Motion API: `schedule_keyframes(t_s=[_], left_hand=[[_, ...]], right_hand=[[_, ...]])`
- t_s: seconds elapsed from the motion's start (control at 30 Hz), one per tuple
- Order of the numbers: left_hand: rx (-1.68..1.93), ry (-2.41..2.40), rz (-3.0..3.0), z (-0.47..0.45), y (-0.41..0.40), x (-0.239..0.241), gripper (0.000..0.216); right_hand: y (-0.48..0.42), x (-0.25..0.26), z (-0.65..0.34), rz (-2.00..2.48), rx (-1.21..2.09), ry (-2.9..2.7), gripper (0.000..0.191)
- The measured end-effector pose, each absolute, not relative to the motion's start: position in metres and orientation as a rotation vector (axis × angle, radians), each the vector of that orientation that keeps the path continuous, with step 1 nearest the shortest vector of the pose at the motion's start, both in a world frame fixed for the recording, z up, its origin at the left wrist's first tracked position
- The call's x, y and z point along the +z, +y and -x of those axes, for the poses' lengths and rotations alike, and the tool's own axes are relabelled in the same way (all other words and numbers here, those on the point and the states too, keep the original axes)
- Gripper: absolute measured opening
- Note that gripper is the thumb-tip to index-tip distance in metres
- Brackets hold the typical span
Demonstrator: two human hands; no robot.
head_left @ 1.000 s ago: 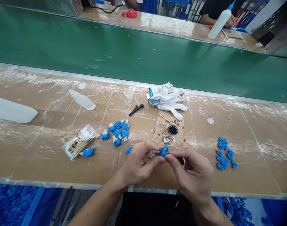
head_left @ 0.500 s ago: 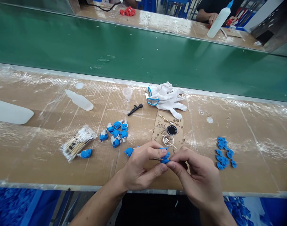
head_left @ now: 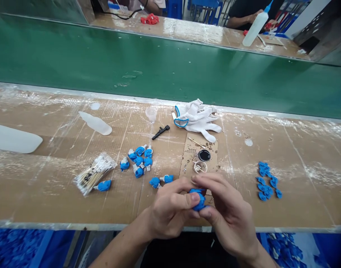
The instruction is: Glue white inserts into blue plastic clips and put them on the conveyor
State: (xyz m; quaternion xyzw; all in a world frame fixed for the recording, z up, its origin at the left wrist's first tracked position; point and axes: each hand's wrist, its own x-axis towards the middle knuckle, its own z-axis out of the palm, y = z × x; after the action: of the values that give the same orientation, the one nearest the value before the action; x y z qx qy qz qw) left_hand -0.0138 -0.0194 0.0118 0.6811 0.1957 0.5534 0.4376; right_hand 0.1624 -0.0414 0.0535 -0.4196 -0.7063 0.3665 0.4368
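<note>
Between the fingertips of both hands is a small blue plastic part (head_left: 197,200), rounded and partly covered by the fingers. My left hand (head_left: 170,210) pinches it with thumb and forefinger. My right hand (head_left: 233,219) curls round its other side, thumb low and fingers above. Just left of the hands lie two blue parts with grey stubs (head_left: 167,179). Beyond the fingers, a stained cardboard piece (head_left: 184,158) carries a small pot of dark liquid (head_left: 204,155), a clear ring-shaped lid (head_left: 196,168) and a cotton swab (head_left: 196,142).
More blue parts with grey stubs (head_left: 139,160) are clustered left; small flat blue pieces (head_left: 264,182) lie right. A bag of cotton swabs (head_left: 94,173), white gloves (head_left: 198,117) and a black tool (head_left: 160,132) are on the bench. Behind runs a green belt (head_left: 159,63); co-workers sit across it.
My hands have drawn closer together, and the right fingers have moved over the top of the blue part. The part has turned, showing a rounder side.
</note>
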Motion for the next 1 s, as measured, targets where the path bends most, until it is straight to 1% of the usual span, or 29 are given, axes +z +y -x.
schedule_keyframes(t_s=[0.07, 0.17, 0.3, 0.43, 0.5, 0.57, 0.63, 0.7, 0.83, 0.93, 1.0], left_hand=[[1.388, 0.502, -1.535, 0.008, -0.033, 0.01, 0.045], [1.416, 0.482, -1.231, -0.004, -0.054, 0.009, 0.034], [1.323, 0.402, -0.824, -0.018, -0.07, 0.013, 0.022], [1.35, 0.395, -0.581, -0.029, -0.072, 0.018, 0.004], [1.336, 0.407, -0.513, -0.032, -0.072, 0.018, 0.014], [1.306, 0.411, -0.493, -0.033, -0.074, 0.017, 0.021], [1.275, 0.421, -0.534, -0.03, -0.076, 0.015, 0.017], [1.264, 0.464, -0.649, -0.025, -0.079, 0.014, 0.008], [1.328, 0.612, -0.955, -0.017, -0.08, 0.014, 0.018], [1.464, 0.754, -1.078, -0.003, -0.072, 0.016, 0.017], [1.625, 0.921, -1.184, 0.017, -0.062, 0.018, 0.016]], right_hand=[[-0.04, 0.055, -0.16, 0.982, 0.868, -1.777, 0.043], [-0.038, 0.055, -0.157, 0.942, 0.799, -1.753, 0.05], [-0.039, 0.056, -0.156, 0.93, 0.682, -1.826, 0.037], [-0.041, 0.06, -0.158, 0.932, 0.575, -1.905, 0.038], [-0.043, 0.063, -0.16, 0.9, 0.551, -1.934, 0.035], [-0.044, 0.065, -0.163, 0.875, 0.558, -1.961, 0.027], [-0.045, 0.066, -0.165, 0.865, 0.561, -1.973, 0.023], [-0.046, 0.067, -0.166, 0.861, 0.541, -1.978, 0.024], [-0.051, 0.069, -0.166, 0.856, 0.512, -1.995, 0.03], [-0.065, 0.072, -0.185, 0.934, 0.48, -1.973, 0.036], [-0.079, 0.072, -0.215, 1.086, 0.447, -1.874, 0.039]])
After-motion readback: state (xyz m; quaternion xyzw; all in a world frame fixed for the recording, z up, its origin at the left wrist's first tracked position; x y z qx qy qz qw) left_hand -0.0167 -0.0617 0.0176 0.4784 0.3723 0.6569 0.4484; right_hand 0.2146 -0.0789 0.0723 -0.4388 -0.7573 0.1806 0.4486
